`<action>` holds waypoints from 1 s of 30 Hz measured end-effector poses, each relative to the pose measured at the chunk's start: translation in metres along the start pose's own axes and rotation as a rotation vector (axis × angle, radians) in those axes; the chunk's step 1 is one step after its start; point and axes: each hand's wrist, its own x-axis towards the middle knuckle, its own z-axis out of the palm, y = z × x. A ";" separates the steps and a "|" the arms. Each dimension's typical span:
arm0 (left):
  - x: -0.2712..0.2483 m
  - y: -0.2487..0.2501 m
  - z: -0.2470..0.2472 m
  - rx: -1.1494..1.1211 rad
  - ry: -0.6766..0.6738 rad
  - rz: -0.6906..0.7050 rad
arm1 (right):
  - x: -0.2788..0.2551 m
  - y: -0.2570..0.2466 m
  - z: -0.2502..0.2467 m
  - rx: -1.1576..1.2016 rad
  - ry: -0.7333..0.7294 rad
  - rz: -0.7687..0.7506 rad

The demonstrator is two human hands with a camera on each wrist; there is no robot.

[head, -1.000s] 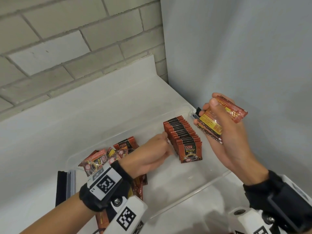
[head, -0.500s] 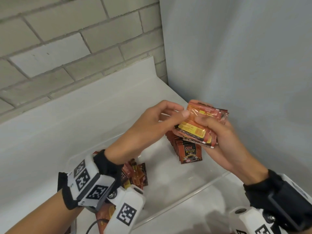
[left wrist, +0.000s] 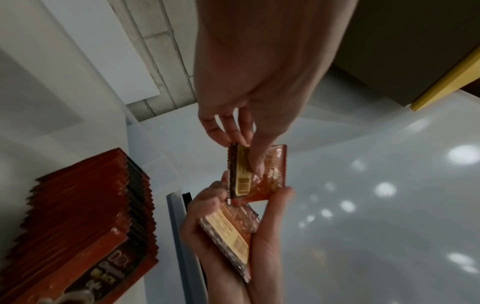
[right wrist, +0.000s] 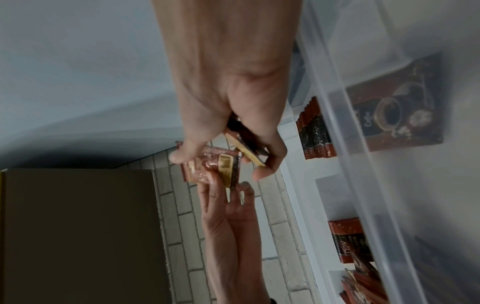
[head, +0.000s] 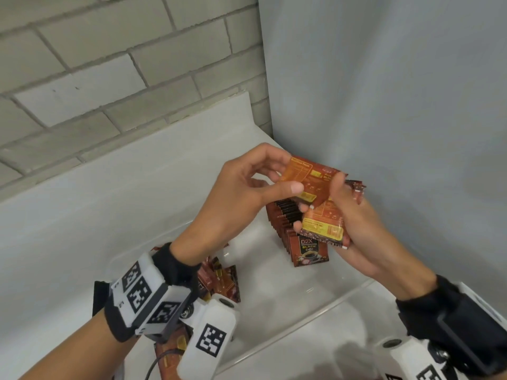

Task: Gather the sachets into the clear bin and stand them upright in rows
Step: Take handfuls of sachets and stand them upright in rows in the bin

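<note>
A: Where are our sachets?

B: Above the clear bin [head: 354, 293]. Our right hand [head: 354, 229] grasps a small stack [head: 323, 229]; our left hand [head: 241, 198] pinches one sachet [head: 307, 174] off it, probably for the upright row [head: 290, 220] in the bin.

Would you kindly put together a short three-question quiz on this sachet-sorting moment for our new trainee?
1. True or false: the left hand pinches a single sachet.
2. What does the right hand hold? A) a small stack of sachets B) a lid C) nothing
3. Fill in: the upright row of sachets stands inside the clear ___.

Key: 1 true; 2 A; 3 bin.
</note>
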 end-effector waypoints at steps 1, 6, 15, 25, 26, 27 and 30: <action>0.001 0.000 -0.002 0.000 -0.015 0.031 | 0.001 0.000 0.000 0.000 -0.014 0.027; 0.004 -0.006 -0.010 0.081 -0.140 0.157 | 0.001 -0.001 -0.001 0.115 -0.150 0.132; 0.004 -0.021 -0.013 0.087 -0.165 0.188 | -0.003 -0.005 -0.001 0.044 -0.039 0.128; 0.000 -0.017 -0.006 -0.064 -0.196 -0.091 | -0.002 -0.005 -0.002 0.018 0.015 0.047; -0.001 -0.016 -0.004 -0.066 -0.206 -0.085 | -0.002 -0.005 -0.002 -0.006 0.010 0.043; -0.002 -0.015 -0.003 -0.060 -0.209 -0.064 | -0.002 -0.004 -0.002 -0.015 0.007 0.036; 0.001 -0.008 -0.005 -0.001 -0.201 0.028 | -0.002 -0.005 0.001 0.026 0.002 -0.013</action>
